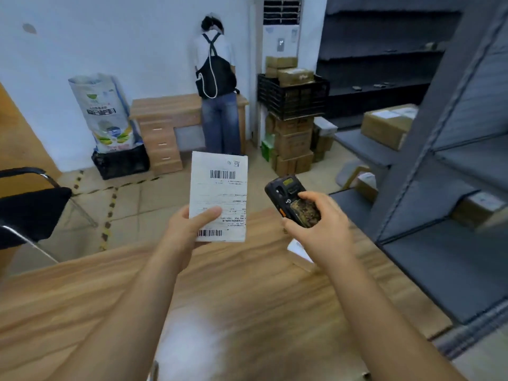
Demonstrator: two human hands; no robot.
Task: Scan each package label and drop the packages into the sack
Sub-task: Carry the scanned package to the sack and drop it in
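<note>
Your left hand [189, 226] grips a flat white package [219, 196] by its lower left corner, thumb across the printed face, and holds it upright above the far edge of the desk [247, 298]. Its label faces you, with one barcode near the top and another along the bottom edge just beside your thumb. Your right hand [316, 224] curls around a black handheld scanner [291, 200], fingers wrapped over its lower body, its head tilted up and away from you; the scanner sits just to the right of the package, the two apart and at about the same height. Across the floor, a tall printed sack [103, 114] stands against the wall with its base set in a black crate [121, 162]; you cannot tell what is inside it. Further right, a second black crate [292, 96] rests on stacked cardboard boxes [292, 144] and holds several brown cartons. On the grey shelving [439, 188] at your right, a labelled carton [387, 125] sits on one shelf. A person [217, 86] with a black backpack stands at the small wooden desk by the far wall.
</note>
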